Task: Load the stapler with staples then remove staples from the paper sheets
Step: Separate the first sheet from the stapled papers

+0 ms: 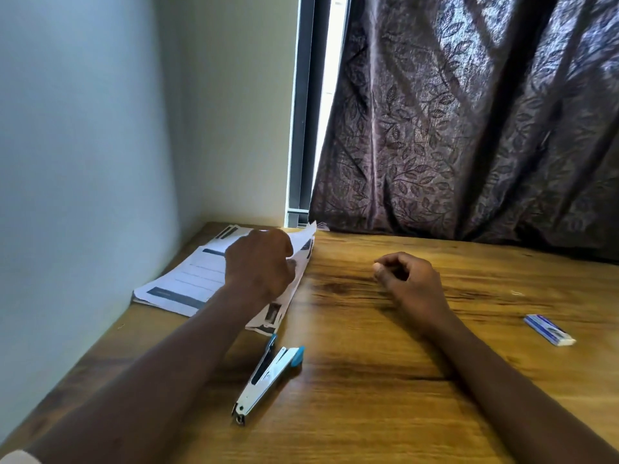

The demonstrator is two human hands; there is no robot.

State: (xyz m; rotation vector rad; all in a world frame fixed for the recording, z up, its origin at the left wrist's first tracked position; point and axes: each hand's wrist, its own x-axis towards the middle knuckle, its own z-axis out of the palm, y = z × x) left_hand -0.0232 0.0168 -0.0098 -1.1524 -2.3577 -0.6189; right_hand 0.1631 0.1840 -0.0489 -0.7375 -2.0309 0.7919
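A stack of printed paper sheets [187, 279] lies at the back left of the wooden table. My left hand [259, 262] is on the stack and pinches the right edge of the top sheet, which curls up toward the window. A silver stapler with blue ends [268, 376] lies on the table in front of the papers, between my forearms, with nothing touching it. My right hand [407, 276] hovers over the middle of the table with fingers loosely curled and holds nothing I can see. A small blue and white staple box [549, 329] lies at the right.
The wooden table [368, 380] runs into a corner, with a pale wall on the left and behind. A dark leaf-patterned curtain [469, 128] hangs over the window along the back edge. A tiny light speck [516, 292] lies beyond the staple box.
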